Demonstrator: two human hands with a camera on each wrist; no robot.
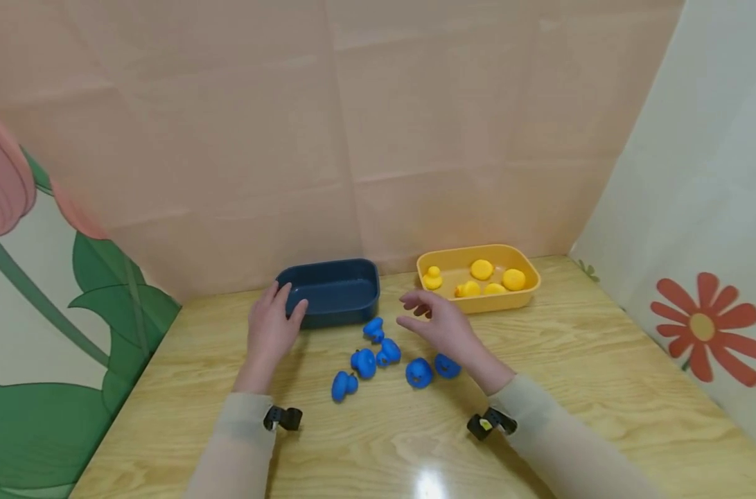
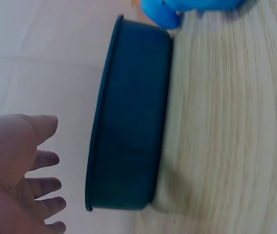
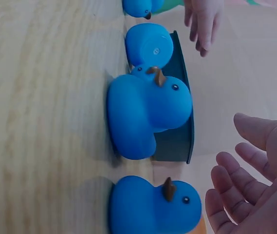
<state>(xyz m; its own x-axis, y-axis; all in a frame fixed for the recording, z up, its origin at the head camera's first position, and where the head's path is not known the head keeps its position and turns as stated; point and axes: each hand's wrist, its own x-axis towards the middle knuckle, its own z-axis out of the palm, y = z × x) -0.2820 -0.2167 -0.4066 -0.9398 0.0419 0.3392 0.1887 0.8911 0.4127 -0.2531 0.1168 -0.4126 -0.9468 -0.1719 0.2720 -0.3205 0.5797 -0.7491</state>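
Note:
My left hand (image 1: 270, 326) lies open beside the front left corner of a dark blue tray (image 1: 330, 290). In the left wrist view the spread fingers (image 2: 26, 165) stand just off the tray's wall (image 2: 128, 122). My right hand (image 1: 436, 321) hovers open, fingers relaxed, holding nothing, above several blue rubber ducks (image 1: 388, 352) scattered in front of the tray. In the right wrist view two ducks (image 3: 148, 112) stand close below its fingers (image 3: 255, 180). The blue tray looks empty.
A yellow tray (image 1: 527, 294) at the back right holds several yellow ducks (image 1: 481, 269). Paper walls close the wooden table (image 1: 602, 388) in at the back, left and right.

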